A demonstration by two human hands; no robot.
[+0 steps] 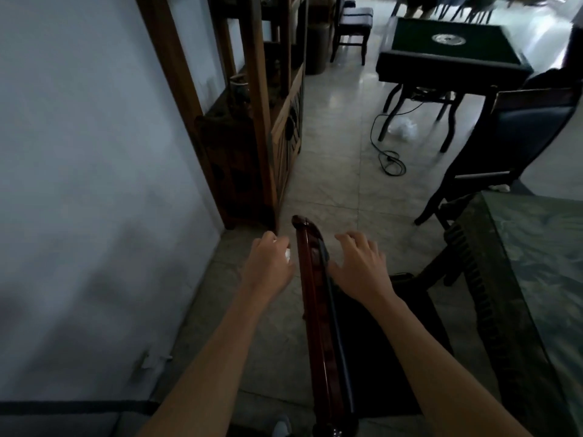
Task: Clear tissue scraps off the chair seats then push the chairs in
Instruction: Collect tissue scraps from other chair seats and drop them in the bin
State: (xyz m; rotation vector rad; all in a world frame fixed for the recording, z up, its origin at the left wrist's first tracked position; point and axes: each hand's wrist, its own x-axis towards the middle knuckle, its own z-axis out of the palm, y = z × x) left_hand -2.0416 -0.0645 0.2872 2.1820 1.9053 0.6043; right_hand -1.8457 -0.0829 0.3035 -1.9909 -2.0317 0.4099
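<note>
1. Our left hand (270, 263) pinches a tissue scrap (287, 254) just left of the chair back (312, 279)
2. Our right hand (358, 266) hovers right of it, fingers spread, holding nothing
3. A table (536, 263) stands right of the chair

The left hand (268, 263) hides most of a white scrap (287, 254), so its shape can't be told. The chair seat (378, 342) is too dark to read. The far chairs (441, 7) are blurred and cropped.
</note>
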